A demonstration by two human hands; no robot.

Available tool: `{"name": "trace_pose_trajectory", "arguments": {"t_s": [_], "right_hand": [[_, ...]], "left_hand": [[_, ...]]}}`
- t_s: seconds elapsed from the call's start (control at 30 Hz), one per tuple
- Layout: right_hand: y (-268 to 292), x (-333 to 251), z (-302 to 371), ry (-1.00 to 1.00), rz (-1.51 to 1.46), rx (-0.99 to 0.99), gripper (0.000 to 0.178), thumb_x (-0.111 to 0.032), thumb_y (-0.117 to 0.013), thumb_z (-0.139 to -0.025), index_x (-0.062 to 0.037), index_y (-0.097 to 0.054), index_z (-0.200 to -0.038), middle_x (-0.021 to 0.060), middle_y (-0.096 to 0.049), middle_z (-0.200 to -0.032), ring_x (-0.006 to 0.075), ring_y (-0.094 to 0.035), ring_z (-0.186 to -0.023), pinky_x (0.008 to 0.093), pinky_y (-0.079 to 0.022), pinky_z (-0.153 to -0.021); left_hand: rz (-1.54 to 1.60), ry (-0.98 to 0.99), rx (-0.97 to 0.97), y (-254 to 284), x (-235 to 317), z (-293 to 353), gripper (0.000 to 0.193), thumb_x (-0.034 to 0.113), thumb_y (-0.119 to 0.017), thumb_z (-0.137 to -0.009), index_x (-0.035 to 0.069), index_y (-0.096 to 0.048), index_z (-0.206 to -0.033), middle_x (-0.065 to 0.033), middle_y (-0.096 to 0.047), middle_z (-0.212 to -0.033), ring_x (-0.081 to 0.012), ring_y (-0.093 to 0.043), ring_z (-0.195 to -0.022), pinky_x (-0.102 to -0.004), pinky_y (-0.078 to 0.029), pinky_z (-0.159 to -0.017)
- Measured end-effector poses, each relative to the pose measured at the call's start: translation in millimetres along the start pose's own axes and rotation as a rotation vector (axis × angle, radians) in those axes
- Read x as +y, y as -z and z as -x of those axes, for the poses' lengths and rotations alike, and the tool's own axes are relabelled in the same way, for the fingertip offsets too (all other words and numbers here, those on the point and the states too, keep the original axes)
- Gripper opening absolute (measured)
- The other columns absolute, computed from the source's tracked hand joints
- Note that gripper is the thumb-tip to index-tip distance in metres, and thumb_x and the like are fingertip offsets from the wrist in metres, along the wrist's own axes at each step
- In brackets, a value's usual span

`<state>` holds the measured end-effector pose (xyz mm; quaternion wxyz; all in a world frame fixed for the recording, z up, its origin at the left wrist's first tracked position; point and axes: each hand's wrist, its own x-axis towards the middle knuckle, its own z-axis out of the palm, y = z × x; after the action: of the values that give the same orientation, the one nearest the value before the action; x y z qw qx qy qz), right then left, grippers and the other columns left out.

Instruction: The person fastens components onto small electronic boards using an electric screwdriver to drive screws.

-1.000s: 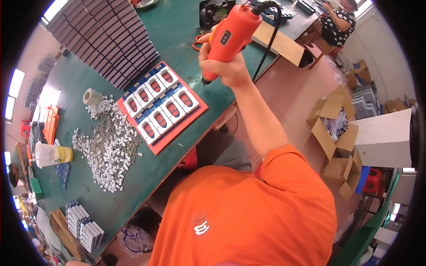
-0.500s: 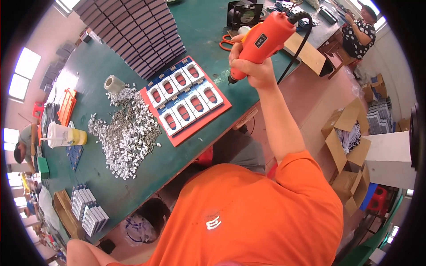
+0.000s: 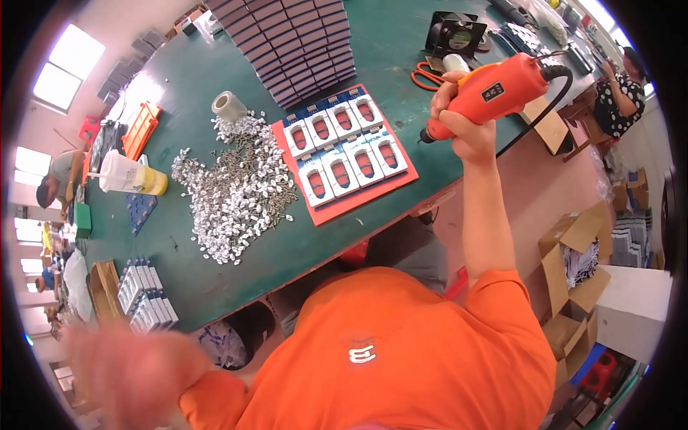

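Observation:
My right hand (image 3: 469, 129) is wrapped round an orange-red electric screwdriver (image 3: 505, 89), its dark tip pointing left and a black cord trailing from its rear. The tool is held above the bench, right of a red board (image 3: 326, 213) carrying two rows of white oval-windowed frames (image 3: 364, 163) on blue circuit boards. My left hand (image 3: 122, 358), smeared by motion, is at the lower left, off the bench edge; its fingers cannot be made out. Left of the red board lies a heap of screws and small white pieces (image 3: 240, 190).
A tall stack of dark panels (image 3: 301, 50) rises behind the red board. On the green bench (image 3: 208, 301) are a tape roll (image 3: 229, 107), a drink cup (image 3: 132, 174), finished-looking white units (image 3: 147, 297), orange scissors (image 3: 424, 75) and a black fan (image 3: 454, 34). Cartons (image 3: 570, 251) stand at right.
My left arm has come up into the lower left, blurred. The view has shifted, so the bench items sit farther right. My right hand still grips the screwdriver.

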<state>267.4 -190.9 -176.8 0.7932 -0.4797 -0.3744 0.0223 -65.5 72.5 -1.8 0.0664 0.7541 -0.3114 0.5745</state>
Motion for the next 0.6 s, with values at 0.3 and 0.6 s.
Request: {"name": "trace_pose_trajectory", "arguments": {"t_s": [0.3, 0.6], "right_hand": [[-8, -3, 3, -0.031, 0.044, -0.023, 0.054, -0.005, -0.067, -0.069, -0.0009, -0.051, -0.120, 0.0063, -0.056, -0.085, 0.0164, -0.055, -0.078, 0.0310, -0.047, -0.072], [-14, -2, 5, -0.019, 0.104, -0.084, 0.058, 0.003, -0.071, -0.063, -0.0015, -0.054, -0.119, 0.0062, -0.058, -0.082, 0.0156, -0.058, -0.074, 0.0271, -0.049, -0.063]], "left_hand": [[0.216, 0.566, -0.895, -113, -30, 166, 0.023, 0.012, -0.075, -0.073, 0.011, -0.068, -0.095, -0.0010, -0.063, -0.097, -0.0239, -0.057, -0.096, -0.0394, -0.040, -0.088], [0.279, 0.562, -0.903, -121, -38, 175, 0.016, 0.009, -0.074, -0.073, 0.012, -0.068, -0.088, -0.0006, -0.061, -0.092, -0.0237, -0.056, -0.094, -0.0380, -0.038, -0.086]]}}
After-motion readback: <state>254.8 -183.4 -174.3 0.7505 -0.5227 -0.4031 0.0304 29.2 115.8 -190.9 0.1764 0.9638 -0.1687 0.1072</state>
